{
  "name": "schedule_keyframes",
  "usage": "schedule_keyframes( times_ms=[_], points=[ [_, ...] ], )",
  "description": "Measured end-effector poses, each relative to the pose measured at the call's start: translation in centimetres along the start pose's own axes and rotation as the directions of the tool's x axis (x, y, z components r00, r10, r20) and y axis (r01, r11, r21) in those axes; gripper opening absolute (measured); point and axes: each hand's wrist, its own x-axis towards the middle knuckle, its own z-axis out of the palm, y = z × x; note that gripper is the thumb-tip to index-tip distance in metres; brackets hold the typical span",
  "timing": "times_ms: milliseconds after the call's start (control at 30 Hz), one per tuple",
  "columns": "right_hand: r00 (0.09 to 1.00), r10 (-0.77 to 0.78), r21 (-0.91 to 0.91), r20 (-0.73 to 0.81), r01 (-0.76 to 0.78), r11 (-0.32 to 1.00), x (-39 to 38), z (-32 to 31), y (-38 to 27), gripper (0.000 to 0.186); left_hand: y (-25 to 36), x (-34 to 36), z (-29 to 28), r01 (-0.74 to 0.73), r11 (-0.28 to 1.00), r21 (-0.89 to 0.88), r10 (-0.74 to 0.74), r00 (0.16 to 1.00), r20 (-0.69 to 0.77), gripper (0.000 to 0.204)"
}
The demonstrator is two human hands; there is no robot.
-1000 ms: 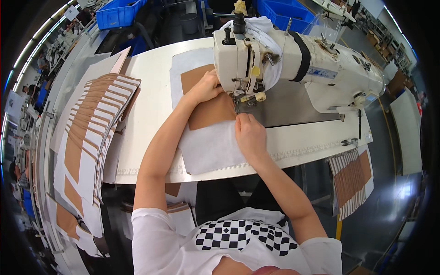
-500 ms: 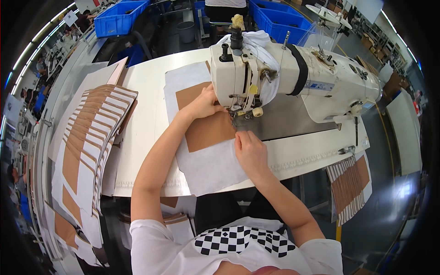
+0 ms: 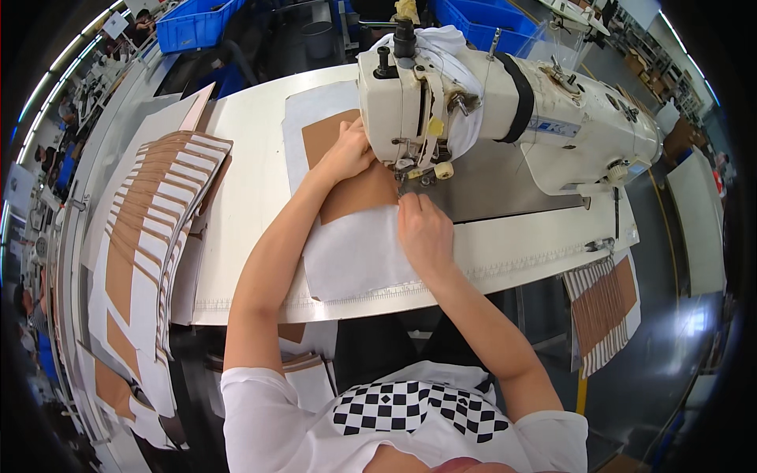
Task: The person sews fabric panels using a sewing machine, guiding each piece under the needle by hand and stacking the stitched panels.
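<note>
A brown panel lies on a larger pale grey sheet, and its right edge runs under the needle area of a white sewing machine. My left hand rests on the brown panel beside the machine head, fingers apart and pressing down; the head hides some fingertips. Just in front of the needle, my right hand is closed, its thumb and fingers pinching the right edge of the sheet. The needle and presser foot are partly hidden.
Overlapping brown-and-white pieces are stacked at my left. More such pieces hang by the table's right end. A ruler strip runs along the table's front edge. Blue bins stand behind, and a white cloth drapes over the machine.
The sheet and brown panel have slid away from me past the needle. My right hand has moved forward with them, while my left hand stays beside the machine head. The whole view has shifted slightly.
</note>
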Motion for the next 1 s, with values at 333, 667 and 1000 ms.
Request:
schedule_keyframes(
  times_ms=[333,667,1000],
  points=[
    [0.991,0.123,0.148,0.051,-0.129,0.98,0.5,-1.0,-0.2,0.02,-0.8,-0.2,-2.8,0.059,0.985,0.165,-0.037,0.99,-0.134,0.013],
    [0.999,0.036,0.076,0.02,-0.038,0.996,-1.2,-1.8,0.0,0.013,2.5,-0.1,-1.1,-0.05,0.997,-0.064,0.047,0.998,-0.048,0.029],
    [0.995,-0.082,-0.018,0.053,0.083,0.996,-2.6,-4.0,-0.1,0.016,5.0,-1.6,-1.2,0.221,0.966,0.137,-0.227,0.974,0.028,0.024]
  ],
)
